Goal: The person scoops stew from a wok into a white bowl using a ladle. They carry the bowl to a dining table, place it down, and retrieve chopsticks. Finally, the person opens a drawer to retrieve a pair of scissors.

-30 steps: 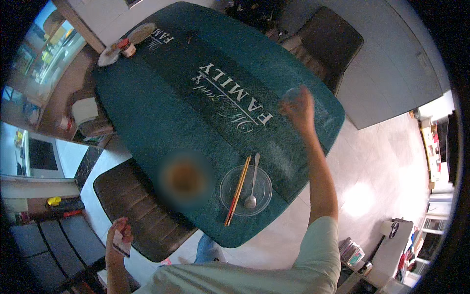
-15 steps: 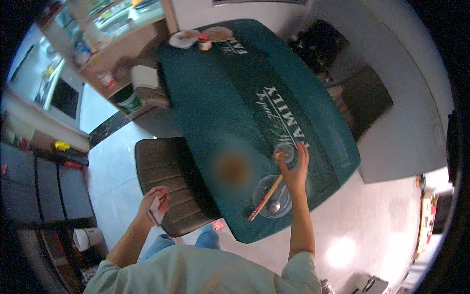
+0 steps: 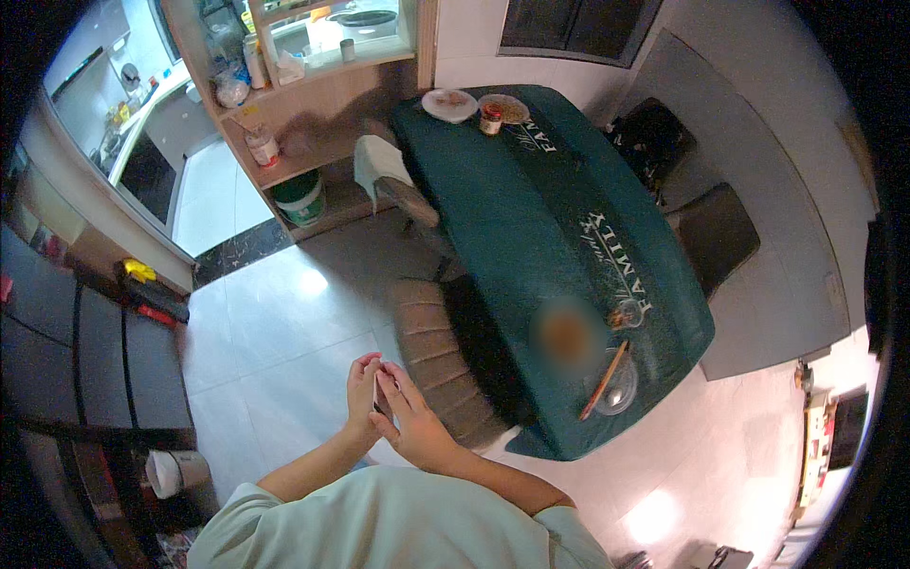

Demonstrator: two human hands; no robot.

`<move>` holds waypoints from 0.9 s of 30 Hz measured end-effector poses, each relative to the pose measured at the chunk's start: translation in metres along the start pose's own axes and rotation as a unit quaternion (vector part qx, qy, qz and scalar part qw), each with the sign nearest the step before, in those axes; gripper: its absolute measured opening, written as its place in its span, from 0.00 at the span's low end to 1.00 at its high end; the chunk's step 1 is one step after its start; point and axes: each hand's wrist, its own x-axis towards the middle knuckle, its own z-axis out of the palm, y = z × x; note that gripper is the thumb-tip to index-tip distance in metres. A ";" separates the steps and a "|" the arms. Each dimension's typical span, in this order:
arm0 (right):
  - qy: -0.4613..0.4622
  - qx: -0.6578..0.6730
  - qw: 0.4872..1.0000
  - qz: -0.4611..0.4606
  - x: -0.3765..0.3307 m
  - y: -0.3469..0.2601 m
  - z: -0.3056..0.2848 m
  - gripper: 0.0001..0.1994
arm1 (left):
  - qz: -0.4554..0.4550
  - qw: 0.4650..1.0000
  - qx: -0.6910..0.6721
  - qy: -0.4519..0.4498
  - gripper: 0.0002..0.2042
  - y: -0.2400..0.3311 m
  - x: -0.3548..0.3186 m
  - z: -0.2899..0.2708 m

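In front of my body, away from the table, my left hand (image 3: 361, 394) grips a thin phone (image 3: 376, 392), seen nearly edge-on. My right hand (image 3: 417, 422) is against its other side, fingers curved along it and thumb near the left palm. Most of the phone is hidden by the fingers. On the near end of the table stand a clear bowl (image 3: 627, 389) with chopsticks (image 3: 604, 381) across its rim and a small clear cup (image 3: 627, 315) with brownish food in it. Left of the cup is a blurred brown patch (image 3: 567, 336) whose kind I cannot make out.
The table (image 3: 512, 228) wears a dark green cloth. At its far end are a white plate (image 3: 449, 106), a second dish (image 3: 509, 108) and a red-lidded jar (image 3: 490, 120). A brown padded chair (image 3: 441, 351) stands right of my hands. Shelves (image 3: 332, 85) rise at the far left.
My right hand has left the cup and come over to the phone in my left hand. My view has swung left, so the table now sits further right.
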 end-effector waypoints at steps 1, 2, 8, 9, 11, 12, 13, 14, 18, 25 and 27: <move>0.020 -0.025 0.999 -0.012 0.010 -0.013 0.024 0.28 | 0.018 0.996 0.082 0.000 0.08 0.025 -0.002 -0.010; 0.040 -0.049 0.998 -0.025 0.021 -0.027 0.047 0.27 | 0.018 0.996 0.088 0.005 0.08 0.041 0.006 -0.030; 0.044 -0.054 0.997 0.010 0.110 -0.059 0.136 0.19 | 0.052 0.998 0.032 -0.013 0.10 0.130 0.036 -0.110; 0.050 -0.057 0.997 0.032 0.118 -0.056 0.136 0.18 | 0.057 0.997 0.028 -0.038 0.10 0.141 0.047 -0.120; 0.053 0.004 0.992 0.118 0.142 -0.065 0.114 0.17 | 0.085 0.992 0.074 -0.048 0.09 0.149 0.080 -0.155; 0.051 0.061 0.980 0.181 0.154 -0.073 0.092 0.17 | 0.068 0.987 0.141 -0.034 0.10 0.147 0.102 -0.181; 0.110 0.163 0.962 0.187 0.158 -0.060 0.082 0.17 | 0.048 0.977 0.206 -0.028 0.10 0.143 0.125 -0.207; 0.165 0.265 0.931 0.188 0.163 -0.045 0.073 0.17 | 0.030 0.962 0.271 -0.018 0.11 0.137 0.148 -0.237; 0.273 0.194 0.912 0.236 0.181 -0.005 0.025 0.15 | -0.309 0.792 0.520 0.084 0.16 0.131 0.191 -0.343; 0.298 0.262 0.867 0.302 0.235 0.065 0.003 0.12 | -0.402 0.714 0.566 -0.089 0.16 0.145 0.209 -0.381; 0.285 0.278 0.875 0.276 0.258 0.064 -0.002 0.12 | -0.411 0.704 0.566 -0.125 0.17 0.155 0.241 -0.370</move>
